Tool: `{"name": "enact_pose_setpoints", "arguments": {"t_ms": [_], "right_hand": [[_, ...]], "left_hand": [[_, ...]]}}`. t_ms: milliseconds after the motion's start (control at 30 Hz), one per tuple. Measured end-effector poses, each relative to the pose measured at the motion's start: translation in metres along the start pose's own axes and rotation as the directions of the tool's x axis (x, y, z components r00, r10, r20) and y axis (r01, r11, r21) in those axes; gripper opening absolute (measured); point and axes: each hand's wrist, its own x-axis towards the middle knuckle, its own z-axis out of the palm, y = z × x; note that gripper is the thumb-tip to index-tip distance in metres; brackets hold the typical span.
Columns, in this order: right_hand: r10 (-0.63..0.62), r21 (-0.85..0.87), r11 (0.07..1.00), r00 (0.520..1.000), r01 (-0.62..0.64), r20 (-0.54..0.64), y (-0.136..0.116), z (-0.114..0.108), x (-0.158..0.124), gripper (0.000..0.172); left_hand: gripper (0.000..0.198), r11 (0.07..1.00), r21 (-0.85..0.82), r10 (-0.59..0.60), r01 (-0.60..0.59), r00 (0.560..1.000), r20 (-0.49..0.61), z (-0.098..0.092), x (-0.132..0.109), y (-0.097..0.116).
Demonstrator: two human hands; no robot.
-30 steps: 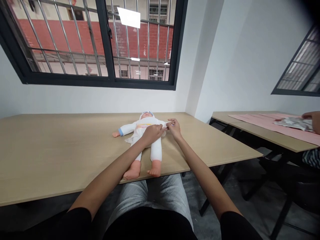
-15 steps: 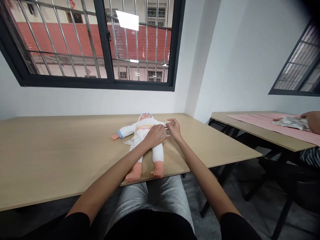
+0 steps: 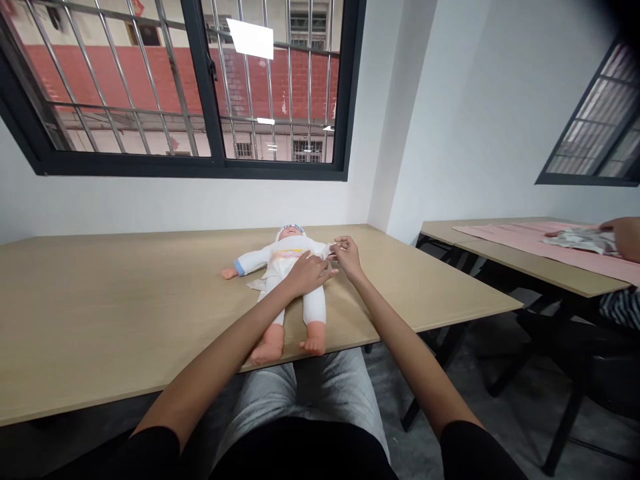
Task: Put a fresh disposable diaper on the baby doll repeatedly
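A baby doll (image 3: 313, 303) in white clothes lies on its back on the wooden table (image 3: 125, 313), head toward the wall and bare feet at the front edge. Around its waist is a white diaper (image 3: 281, 265) with a coloured band; one loose flap lies on the table at the left. My left hand (image 3: 306, 273) rests over the doll's middle, thumb held apart from the fingers. Beside the doll's right-hand side in view, my right hand (image 3: 346, 257) pinches something thin and white, probably the diaper's edge, though too small to tell.
A barred window (image 3: 215, 160) is in the wall behind the table. At the right stands another table (image 3: 565, 277) with a pink cloth (image 3: 475, 233), where another person's hand (image 3: 627, 237) touches a pale cloth (image 3: 583, 240). Chairs stand below.
My left hand's fingers have drawn in slightly, with the thumb lower against them. My right hand keeps nearly the same pose. The view has shifted a little.
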Motion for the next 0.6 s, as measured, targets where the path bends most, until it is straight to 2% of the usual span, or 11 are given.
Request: {"name": "enact_pose_setpoints", "arguments": {"t_ms": [100,233,367,500,600], "right_hand": [[0.015,0.017,1.0,1.0,-0.015,-0.002,0.0,0.001,0.0,0.029],[0.022,0.032,0.999,1.0,-0.022,-0.005,-0.001,0.001,-0.001,0.03],[-0.022,0.026,0.999,1.0,0.021,0.015,0.003,0.001,-0.002,0.031],[-0.105,-0.021,0.994,0.981,0.11,0.165,0.004,0.001,-0.006,0.03],[-0.098,-0.058,0.991,0.959,0.117,0.265,0.002,0.0,-0.009,0.038]], "left_hand": [[0.043,1.0,0.01,0.009,-0.009,1.0,-0.01,-0.001,0.0,0.002],[0.036,0.991,0.127,-0.037,0.044,0.997,-0.061,-0.001,0.0,0.007],[0.039,0.983,0.181,-0.021,0.019,1.0,0.009,0.0,0.001,0.013],[0.036,0.986,0.165,0.034,-0.039,0.999,0.027,-0.001,0.0,0.016],[0.033,0.989,0.139,0.045,-0.044,0.999,-0.001,-0.002,-0.001,0.017]]}}
